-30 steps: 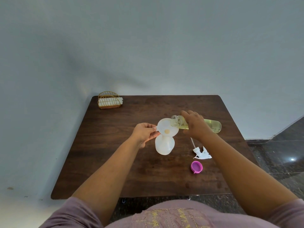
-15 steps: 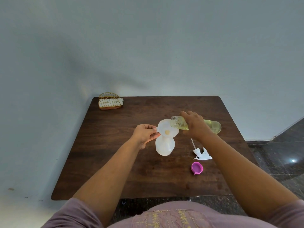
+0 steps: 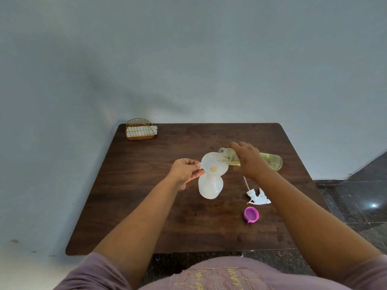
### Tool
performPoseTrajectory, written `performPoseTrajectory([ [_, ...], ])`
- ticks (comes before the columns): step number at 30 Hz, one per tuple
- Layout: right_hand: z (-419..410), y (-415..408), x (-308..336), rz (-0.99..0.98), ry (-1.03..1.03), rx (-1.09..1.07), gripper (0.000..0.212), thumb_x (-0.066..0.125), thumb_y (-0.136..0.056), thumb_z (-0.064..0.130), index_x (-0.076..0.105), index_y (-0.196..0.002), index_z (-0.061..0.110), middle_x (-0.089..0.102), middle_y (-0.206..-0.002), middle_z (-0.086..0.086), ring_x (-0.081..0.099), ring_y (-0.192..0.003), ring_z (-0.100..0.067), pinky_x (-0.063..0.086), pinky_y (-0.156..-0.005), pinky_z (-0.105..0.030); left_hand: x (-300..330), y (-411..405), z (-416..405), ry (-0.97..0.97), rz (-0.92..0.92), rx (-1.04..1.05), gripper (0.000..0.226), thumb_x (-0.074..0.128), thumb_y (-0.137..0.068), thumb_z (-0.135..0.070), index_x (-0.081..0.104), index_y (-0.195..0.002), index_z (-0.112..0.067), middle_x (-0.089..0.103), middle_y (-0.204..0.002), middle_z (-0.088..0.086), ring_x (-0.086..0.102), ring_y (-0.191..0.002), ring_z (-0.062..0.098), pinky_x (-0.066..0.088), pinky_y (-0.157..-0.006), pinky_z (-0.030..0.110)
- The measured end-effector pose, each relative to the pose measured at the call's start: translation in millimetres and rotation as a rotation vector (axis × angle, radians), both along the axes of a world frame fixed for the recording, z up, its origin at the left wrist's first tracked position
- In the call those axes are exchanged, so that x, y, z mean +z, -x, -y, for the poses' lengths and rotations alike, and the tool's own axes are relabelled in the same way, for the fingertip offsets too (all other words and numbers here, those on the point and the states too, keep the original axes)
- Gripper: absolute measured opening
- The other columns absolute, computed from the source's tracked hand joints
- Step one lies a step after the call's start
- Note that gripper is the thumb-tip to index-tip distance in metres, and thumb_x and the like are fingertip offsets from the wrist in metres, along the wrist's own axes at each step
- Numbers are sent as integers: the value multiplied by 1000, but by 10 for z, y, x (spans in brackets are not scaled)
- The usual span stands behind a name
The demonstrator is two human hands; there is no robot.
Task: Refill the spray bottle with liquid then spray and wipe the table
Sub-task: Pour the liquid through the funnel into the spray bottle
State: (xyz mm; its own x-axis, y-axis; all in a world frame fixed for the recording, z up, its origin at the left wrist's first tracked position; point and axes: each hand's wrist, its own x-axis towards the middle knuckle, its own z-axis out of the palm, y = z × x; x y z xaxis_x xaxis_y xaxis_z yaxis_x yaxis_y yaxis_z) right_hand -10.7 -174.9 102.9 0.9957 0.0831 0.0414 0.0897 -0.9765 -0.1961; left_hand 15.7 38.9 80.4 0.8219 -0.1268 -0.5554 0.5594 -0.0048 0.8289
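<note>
We see soft, even, rather dim light; a faint broad shadow lies across the wall (image 3: pixel 146 97). A small bright glare spot sits on the floor (image 3: pixel 374 205). Wide-angle distortion bends the counter (image 3: pixel 146 206) edges; focus is fairly sharp.

Two bare forearms are seen, uncovered from above the elbow down to the left hand (image 3: pixel 184 170) and the right hand (image 3: pixel 250 162). No rings, watch or bracelets can be made out on either hand or wrist. A short-sleeved garment (image 3: pixel 240 277) of dusty mauve-pink fabric is worn; its sleeves are cut off by the lower edge of the view. Across the chest panel, lines of yellow-gold stitching are worked in a small repeating pattern, the detail of which cannot be resolved.
</note>
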Motion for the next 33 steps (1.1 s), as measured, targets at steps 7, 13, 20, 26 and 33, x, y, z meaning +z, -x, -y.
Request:
performPoseTrajectory([
  [7, -5, -7, 10, -2, 9, 0, 61, 74, -72, 17, 47, -127, 17, 54, -106, -5, 51, -103, -24, 40, -95, -40, -16, -5, -3, -6, -2, -5, 12, 62, -91, 0, 65, -103, 1, 70, -107, 16, 71, -95, 22, 59, -86, 36],
  [13, -27, -5, 11, 0, 26, 9, 62, 75, -73, 17, 47, -128, 16, 55, -106, -6, 52, -103, -25, 41, -94, -39, -22, 2, -10, -12, -3, -3, 11, 62, -90, 0, 65, -101, 0, 70, -107, 16, 71, -96, 23, 59, -87, 38],
  [20, -48, -14, 40, -17, 33, 9, 64, 74, -73, 16, 46, -130, 14, 53, -105, -6, 51, -103, -25, 40, -94, -39, -12, 8, -17, -1, -10, -3, 12, 62, -90, 1, 65, -102, 0, 70, -106, 16, 71, -96, 23, 60, -85, 36],
  [26, -56, -12, 48, -8, 28, 13, 62, 74, -73, 16, 47, -128, 15, 52, -102, -5, 51, -101, -25, 41, -93, -39, -10, 4, -12, -5, -13, 0, 12, 62, -90, 0, 65, -103, 0, 70, -106, 16, 71, -95, 22, 60, -82, 34],
  [33, -71, -27, 64, -3, 17, 12, 63, 74, -72, 15, 46, -128, 16, 52, -101, -3, 51, -100, -24, 40, -93, -38, -6, -1, 0, -16, -17, 2, 12, 63, -90, 0, 65, -102, -1, 70, -105, 14, 71, -94, 21, 61, -81, 34],
])
